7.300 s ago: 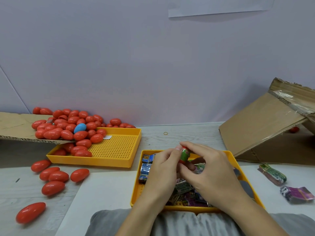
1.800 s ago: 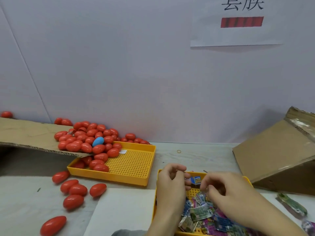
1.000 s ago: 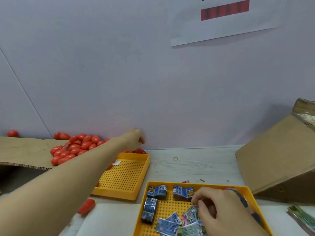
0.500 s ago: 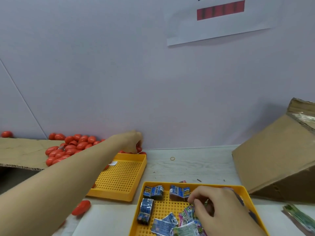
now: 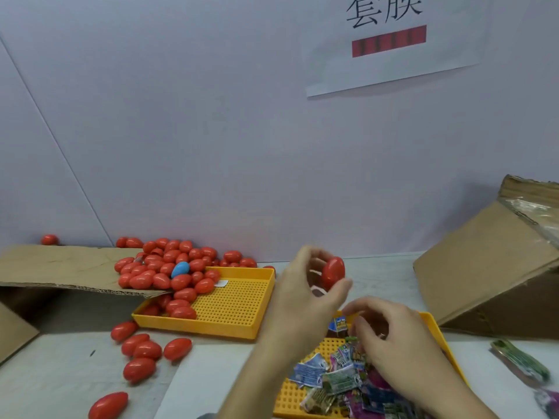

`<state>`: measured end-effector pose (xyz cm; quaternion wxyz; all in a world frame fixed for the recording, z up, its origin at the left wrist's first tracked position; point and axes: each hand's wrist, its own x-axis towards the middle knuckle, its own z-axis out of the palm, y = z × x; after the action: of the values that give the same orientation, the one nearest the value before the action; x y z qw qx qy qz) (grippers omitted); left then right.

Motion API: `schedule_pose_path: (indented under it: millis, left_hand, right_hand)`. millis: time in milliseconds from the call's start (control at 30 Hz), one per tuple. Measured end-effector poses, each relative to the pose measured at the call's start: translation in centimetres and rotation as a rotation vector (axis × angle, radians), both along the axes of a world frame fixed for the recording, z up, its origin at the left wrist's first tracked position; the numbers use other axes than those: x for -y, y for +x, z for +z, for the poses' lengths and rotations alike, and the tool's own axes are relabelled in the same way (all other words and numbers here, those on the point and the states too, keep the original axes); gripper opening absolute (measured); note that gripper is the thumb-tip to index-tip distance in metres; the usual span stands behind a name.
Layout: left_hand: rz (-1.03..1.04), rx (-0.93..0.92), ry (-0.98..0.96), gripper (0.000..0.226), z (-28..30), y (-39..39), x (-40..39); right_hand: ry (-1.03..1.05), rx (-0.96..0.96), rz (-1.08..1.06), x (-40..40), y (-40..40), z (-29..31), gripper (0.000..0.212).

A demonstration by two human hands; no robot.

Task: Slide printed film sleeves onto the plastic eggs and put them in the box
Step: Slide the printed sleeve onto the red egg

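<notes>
At centre frame my left hand (image 5: 305, 294) lifts one red plastic egg (image 5: 333, 273) above the table, thumb and curled fingers pinching it upright, clear of everything below. Just under it, lower right of centre, my right hand (image 5: 393, 343) dips into the nearer yellow tray (image 5: 431, 323), fingers curled down among the printed film sleeves (image 5: 329, 376); whether they have one pinched I cannot tell, since the fingertips are hidden behind the hand. The sleeves lie in a loose heap, blue, green and purple, too jumbled to count. A second yellow tray (image 5: 242, 300) sits left of centre, its right part bare, its left part taking the spill of a pile of red eggs (image 5: 169, 267) that runs down off a cardboard flap (image 5: 60, 267) at the left edge; the pile holds several dozen, overlapping too much for an exact count, with a single blue egg (image 5: 180, 269) among them. Six loose red eggs (image 5: 142, 349) lie on the table at lower left, and one more rests alone at far left by the wall. Two cardboard boxes show: the tilted box (image 5: 490, 267) at right and a corner at the lower left edge. One flat stack of sleeves (image 5: 520, 359) lies at lower right. A white sign (image 5: 393, 46) with two characters and one red bar hangs upper right.
</notes>
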<state>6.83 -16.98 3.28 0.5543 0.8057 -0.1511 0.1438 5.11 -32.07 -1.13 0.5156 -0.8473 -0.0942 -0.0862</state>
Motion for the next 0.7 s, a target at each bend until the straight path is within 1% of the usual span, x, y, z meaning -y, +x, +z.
schedule_pose_path:
  millis: [67, 100, 233, 300, 367, 467, 600, 667, 700]
  left_hand:
    - [0.037, 0.011, -0.145, 0.021, -1.4, -1.6, 0.9]
    - [0.058, 0.029, -0.182, 0.021, -2.0, -2.1, 1.0]
    - [0.064, 0.042, -0.251, 0.031, -3.1, -2.0, 0.3]
    - [0.055, 0.049, -0.254, 0.029, -3.1, -1.6, -0.1]
    - [0.033, 0.045, -0.262, 0.026, -3.2, -1.3, -0.3]
    - [0.005, 0.023, -0.287, 0.030, -3.9, -0.7, -0.4]
    - [-0.027, 0.028, -0.280, 0.039, -4.8, -0.2, -0.1]
    - [-0.032, 0.040, -0.273, 0.037, -4.9, -0.1, -0.1]
    - [-0.032, 0.047, -0.273, 0.035, -5.0, -0.1, -0.1]
  right_hand:
    - [0.094, 0.013, -0.002, -0.2, -0.2, 0.1, 0.028]
    - [0.148, 0.016, -0.001, -0.4, -0.3, 0.1, 0.029]
    - [0.295, 0.039, 0.005, -0.9, 0.0, -0.1, 0.022]
    - [0.338, 0.063, 0.041, -1.1, 0.1, -0.2, 0.024]
    - [0.354, 0.083, 0.098, -1.5, 0.0, -0.3, 0.030]
    - [0.303, 0.124, 0.148, -2.0, 0.1, -0.6, 0.039]
    - [0.254, 0.175, 0.070, -2.0, 0.6, -1.2, 0.032]
    - [0.240, 0.184, 0.039, -2.0, 0.7, -1.3, 0.027]
    - [0.232, 0.186, 0.031, -2.1, 0.8, -1.4, 0.030]
